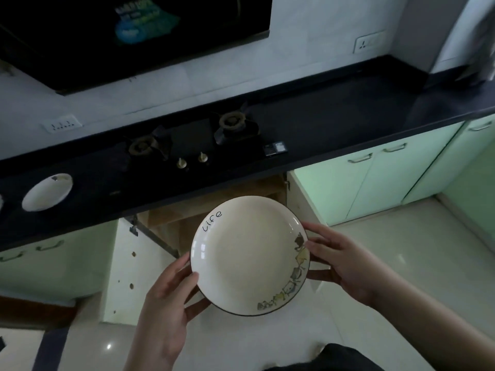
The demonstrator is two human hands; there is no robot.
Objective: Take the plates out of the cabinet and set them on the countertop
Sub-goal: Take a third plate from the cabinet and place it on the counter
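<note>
A cream plate (242, 253) with a dark rim, the word "Life" and small cartoon figures along its edge is held level in front of me, above the floor. My left hand (168, 293) grips its lower left rim and my right hand (340, 258) grips its right rim. Behind the plate the cabinet (192, 210) under the counter stands open, its wooden inside partly visible. A second white plate (47, 192) lies on the black countertop (334, 124) at the far left.
A two-burner gas hob (192, 140) with two brass knobs sits in the counter's middle, a small dark box (276, 148) to its right. A black hood hangs above. The open white door (123, 269) swings out at left. Green cabinet doors line the right.
</note>
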